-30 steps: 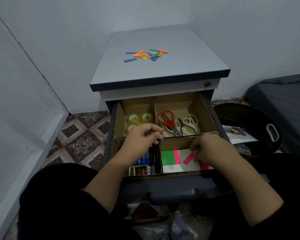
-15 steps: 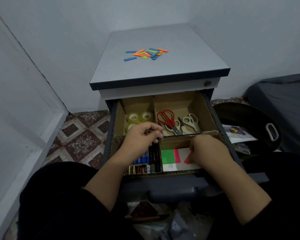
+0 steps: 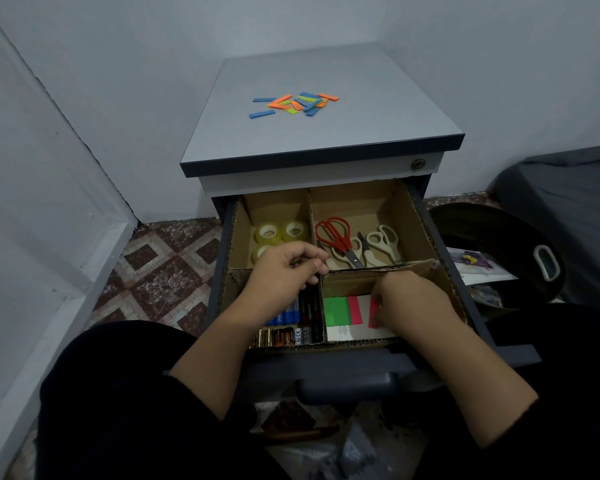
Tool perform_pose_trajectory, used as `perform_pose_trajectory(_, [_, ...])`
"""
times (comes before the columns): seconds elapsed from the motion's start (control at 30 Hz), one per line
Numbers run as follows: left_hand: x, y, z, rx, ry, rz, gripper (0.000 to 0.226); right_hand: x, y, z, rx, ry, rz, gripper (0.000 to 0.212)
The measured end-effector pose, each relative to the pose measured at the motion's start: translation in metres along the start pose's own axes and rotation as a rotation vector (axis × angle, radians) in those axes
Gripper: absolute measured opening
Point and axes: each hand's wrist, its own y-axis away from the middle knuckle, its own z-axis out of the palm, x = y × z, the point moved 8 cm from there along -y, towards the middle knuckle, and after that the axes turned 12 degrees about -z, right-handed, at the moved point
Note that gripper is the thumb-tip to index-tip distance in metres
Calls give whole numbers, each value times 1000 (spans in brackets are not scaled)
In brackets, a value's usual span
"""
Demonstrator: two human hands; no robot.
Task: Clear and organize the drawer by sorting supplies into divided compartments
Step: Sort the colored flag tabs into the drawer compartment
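Fingers (image 3: 378, 308) of the right hand (image 3: 413, 303) are curling down onto a pink sticky strip (image 3: 373, 311) in the near-right compartment, seemingly pinching it, though the hand is hiding the fingertips. The left hand (image 3: 284, 271) is curling over the cardboard divider (image 3: 388, 270) and appears to be pinching something small that cannot be made out.

To do this step well, the person is probably best laying the strip flat beside the green and pink pads (image 3: 342, 310) while steadying the flimsy divider.

Inside the drawer (image 3: 444, 258), tape rolls (image 3: 280, 233) are sitting far-left, scissors (image 3: 354, 242) far-right, and markers and batteries (image 3: 291, 332) near-left. More coloured strips (image 3: 293, 103) are lying unsorted on the cabinet's top surface (image 3: 326, 133).
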Motion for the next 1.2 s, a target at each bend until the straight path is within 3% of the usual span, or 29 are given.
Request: perform_pose_trajectory(1.2, [-1,1,-1,4,-5,-5,19,-8,1,-2,29,-57,-71,24])
